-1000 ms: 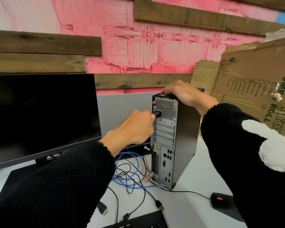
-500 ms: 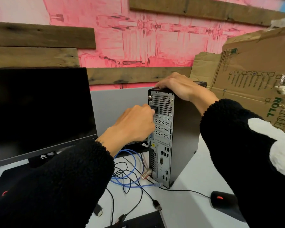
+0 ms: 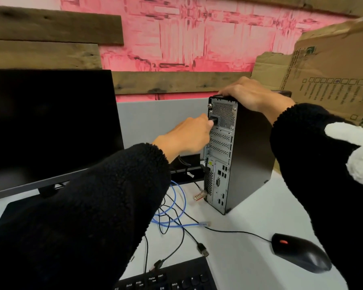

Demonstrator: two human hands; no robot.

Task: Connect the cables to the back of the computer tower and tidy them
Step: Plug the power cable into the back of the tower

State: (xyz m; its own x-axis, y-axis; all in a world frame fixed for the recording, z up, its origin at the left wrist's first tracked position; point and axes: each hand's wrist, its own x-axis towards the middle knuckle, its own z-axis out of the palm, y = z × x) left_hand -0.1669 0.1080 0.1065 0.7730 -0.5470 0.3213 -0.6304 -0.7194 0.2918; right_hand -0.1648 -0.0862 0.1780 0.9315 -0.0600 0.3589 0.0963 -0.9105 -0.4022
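Note:
A black computer tower (image 3: 252, 155) stands upright on the white desk with its metal back panel facing me. My left hand (image 3: 189, 137) grips a black power plug (image 3: 214, 120) seated in the socket near the panel's top. My right hand (image 3: 247, 95) rests on the tower's top rear edge, fingers curled over it. A blue network cable (image 3: 176, 208) lies coiled beside the tower's base, its clear plug (image 3: 204, 223) loose on the desk. A black USB plug (image 3: 203, 249) lies free near the keyboard.
A dark monitor (image 3: 50, 126) stands at the left. A black mouse (image 3: 300, 254) lies at the right front, its cable running to the tangle. A keyboard (image 3: 172, 279) sits at the bottom edge. Cardboard (image 3: 327, 76) leans behind the tower, and a grey partition (image 3: 159, 122) backs the desk.
My left hand has stayed on the power plug, pressed closer against the back panel. My right hand has stayed on the tower's top. The camera has tilted lower, toward the desk.

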